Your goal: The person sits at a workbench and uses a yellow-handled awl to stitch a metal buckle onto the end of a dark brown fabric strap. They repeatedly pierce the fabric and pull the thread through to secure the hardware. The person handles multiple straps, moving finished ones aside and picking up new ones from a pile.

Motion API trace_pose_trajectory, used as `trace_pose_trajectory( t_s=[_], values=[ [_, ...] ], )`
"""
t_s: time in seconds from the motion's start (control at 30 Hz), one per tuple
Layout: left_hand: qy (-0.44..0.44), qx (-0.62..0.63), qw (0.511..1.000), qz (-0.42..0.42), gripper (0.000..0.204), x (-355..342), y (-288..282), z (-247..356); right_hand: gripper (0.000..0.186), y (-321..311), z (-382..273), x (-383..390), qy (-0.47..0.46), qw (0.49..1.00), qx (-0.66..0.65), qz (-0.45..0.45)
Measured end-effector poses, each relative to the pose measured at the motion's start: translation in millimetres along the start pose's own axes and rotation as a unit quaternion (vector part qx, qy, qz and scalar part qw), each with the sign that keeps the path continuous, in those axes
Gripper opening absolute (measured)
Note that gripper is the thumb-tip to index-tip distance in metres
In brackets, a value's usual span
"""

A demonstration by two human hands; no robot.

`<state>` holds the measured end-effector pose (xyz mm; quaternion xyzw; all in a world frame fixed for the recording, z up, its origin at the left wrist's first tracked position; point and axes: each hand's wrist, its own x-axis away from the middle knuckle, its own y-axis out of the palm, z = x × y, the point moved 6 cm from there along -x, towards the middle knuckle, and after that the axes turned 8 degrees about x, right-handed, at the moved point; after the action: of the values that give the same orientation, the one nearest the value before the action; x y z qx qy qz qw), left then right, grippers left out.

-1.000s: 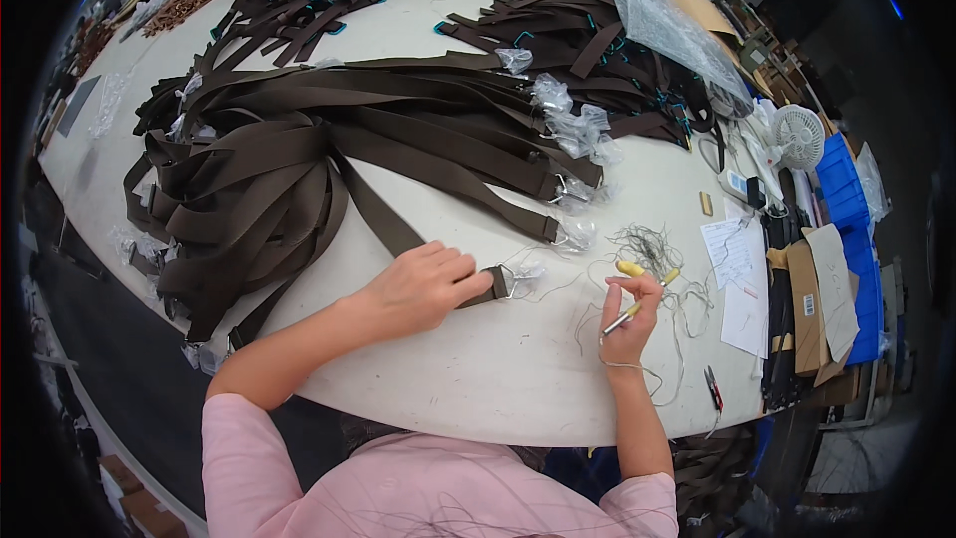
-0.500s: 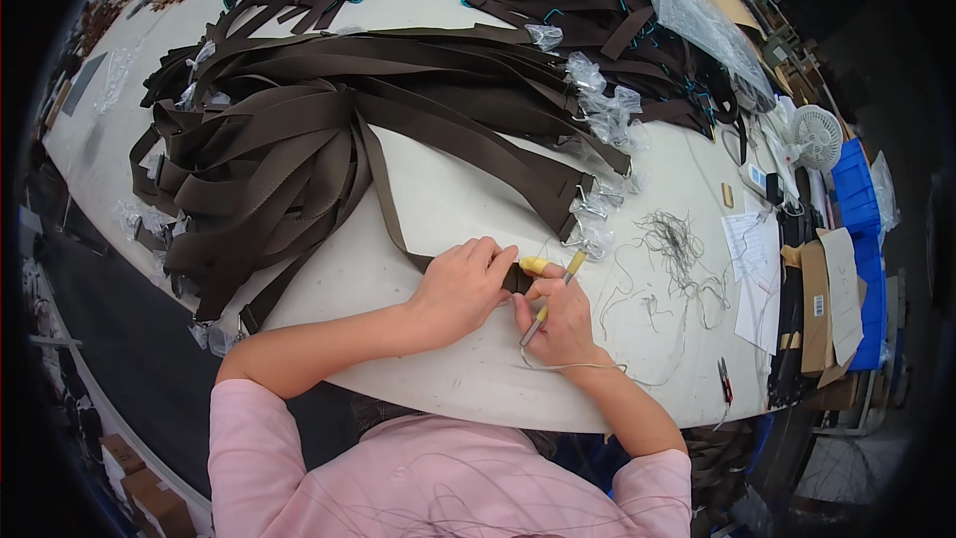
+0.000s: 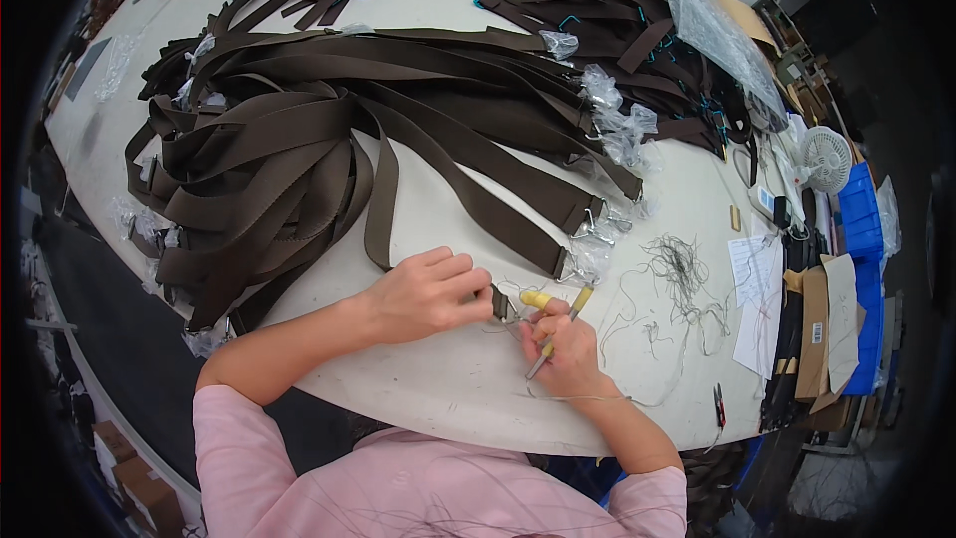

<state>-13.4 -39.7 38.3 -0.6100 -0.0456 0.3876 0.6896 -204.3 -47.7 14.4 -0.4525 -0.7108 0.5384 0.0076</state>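
My left hand (image 3: 428, 294) is closed, gripping the end of a dark brown webbing strap (image 3: 378, 224) that runs back to a big heap. A short piece of that end, with what looks like metal hardware (image 3: 501, 302), sticks out past the fingers toward my right hand. My right hand (image 3: 570, 354) holds a slim pen-like tool (image 3: 581, 301), yellowish above and grey at its lower end, slanting through the fingers. One right finger wears a yellow cover (image 3: 535, 298). A pale thread (image 3: 637, 400) trails by the right wrist. Fine detail between the hands is too small to tell.
Brown straps (image 3: 289, 149) lie heaped at left, their metal ends in clear plastic (image 3: 602, 105). A tangle of thread (image 3: 677, 274) and red-handled snips (image 3: 719, 403) are at right, with papers (image 3: 754, 284), a white fan (image 3: 826, 159) and a cardboard box (image 3: 815, 334) beyond.
My left hand has moved left with the strap end and turned, opening a gap between it and my right hand. My right hand stays near its place, still holding the tool.
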Motion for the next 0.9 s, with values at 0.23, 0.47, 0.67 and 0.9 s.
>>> trace_pose_trajectory(
  t_s=[0.23,0.47,0.67,0.9],
  values=[
    [-0.129,0.303,0.943,-0.052,0.041,14.4,17.3,10.9,0.032,5.5,1.2,5.6,0.033,0.998,-0.046,-0.006],
    [-0.228,0.331,0.915,-0.047,0.049,13.9,20.5,-7.5,0.031,1.1,9.2,-14.2,0.003,0.999,0.011,-0.044],
    [-0.313,0.317,0.887,-0.117,0.047,5.7,28.3,-17.0,0.029,-6.2,9.0,-31.0,-0.007,0.994,0.079,-0.08],
    [-0.345,0.316,0.883,-0.05,0.036,3.5,33.6,-27.9,0.03,-12.1,1.0,-30.7,-0.059,0.99,0.122,-0.04]
  ],
)
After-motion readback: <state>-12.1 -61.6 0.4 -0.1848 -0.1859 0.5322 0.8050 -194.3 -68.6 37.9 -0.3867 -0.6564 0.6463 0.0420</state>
